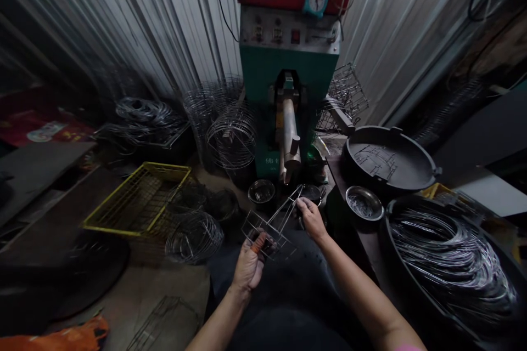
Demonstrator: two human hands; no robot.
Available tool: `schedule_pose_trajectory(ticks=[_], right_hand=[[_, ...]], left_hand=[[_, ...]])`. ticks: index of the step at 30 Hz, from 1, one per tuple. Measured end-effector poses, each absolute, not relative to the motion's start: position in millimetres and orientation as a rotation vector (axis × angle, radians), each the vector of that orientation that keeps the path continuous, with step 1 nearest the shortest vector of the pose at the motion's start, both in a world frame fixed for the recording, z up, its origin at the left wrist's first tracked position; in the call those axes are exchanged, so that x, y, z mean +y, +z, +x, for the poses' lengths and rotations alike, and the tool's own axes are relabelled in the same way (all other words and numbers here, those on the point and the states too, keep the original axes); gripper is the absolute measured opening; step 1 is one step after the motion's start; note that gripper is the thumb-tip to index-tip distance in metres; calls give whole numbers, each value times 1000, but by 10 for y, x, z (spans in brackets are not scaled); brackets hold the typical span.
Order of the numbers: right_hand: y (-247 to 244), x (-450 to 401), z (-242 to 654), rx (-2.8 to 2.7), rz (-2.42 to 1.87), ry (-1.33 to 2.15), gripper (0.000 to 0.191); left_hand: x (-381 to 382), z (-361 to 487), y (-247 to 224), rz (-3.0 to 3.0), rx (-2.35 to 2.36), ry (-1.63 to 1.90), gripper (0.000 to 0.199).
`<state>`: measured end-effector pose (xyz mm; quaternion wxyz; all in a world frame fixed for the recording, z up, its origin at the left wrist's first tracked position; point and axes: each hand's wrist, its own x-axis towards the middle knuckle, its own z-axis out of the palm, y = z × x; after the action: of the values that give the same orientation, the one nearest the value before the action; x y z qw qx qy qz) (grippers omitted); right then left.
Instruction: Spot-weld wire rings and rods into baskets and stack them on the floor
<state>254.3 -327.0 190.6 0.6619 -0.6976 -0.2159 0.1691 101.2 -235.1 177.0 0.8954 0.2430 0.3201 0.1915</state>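
Observation:
A small frame of bent metal wire [273,225] is held in front of me, above my dark-clothed lap. My left hand [250,260] is closed around its near left part, with an orange-brown wrap on one finger. At the far right end, my right hand [311,218] pinches the thin wires between thumb and fingers. Just beyond the frame is a green machine [263,82] with a thick metal arm [290,134] pointing down toward me. The arm's lower tip [285,178] appears apart from the wire.
Left of me are a yellow-edged wire basket [135,225] and round wire cages [193,238]. Metal bowls [261,192] sit below the machine. On the right are a black pan [391,159], a bowl of small pieces [364,203] and a tub of wire rings [448,263].

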Motion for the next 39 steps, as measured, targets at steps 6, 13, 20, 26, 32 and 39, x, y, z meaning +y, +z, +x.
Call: schedule_pose_trajectory(ticks=[6, 13, 20, 26, 32, 39], right_hand=[[1881, -3246, 2535, -487, -1552, 444, 34], [1859, -3219, 2521, -431, -1491, 457, 32], [1906, -3148, 2600, -408, -1390, 483, 29], [1929, -3087, 2691, -355, -1278, 511, 26], [1936, -3014, 2790, -307, -1249, 515, 27], [2001, -3009, 2818, -234, -1227, 505, 28]], left_hand=[[-2326, 1016, 1782, 502, 655, 396, 36], [-2329, 1030, 1838, 500, 664, 399, 37], [-2270, 1103, 1870, 510, 637, 403, 37], [-2206, 1198, 1983, 539, 621, 405, 37], [-2159, 1302, 2049, 556, 607, 419, 35], [-2200, 1365, 2108, 548, 619, 425, 35]])
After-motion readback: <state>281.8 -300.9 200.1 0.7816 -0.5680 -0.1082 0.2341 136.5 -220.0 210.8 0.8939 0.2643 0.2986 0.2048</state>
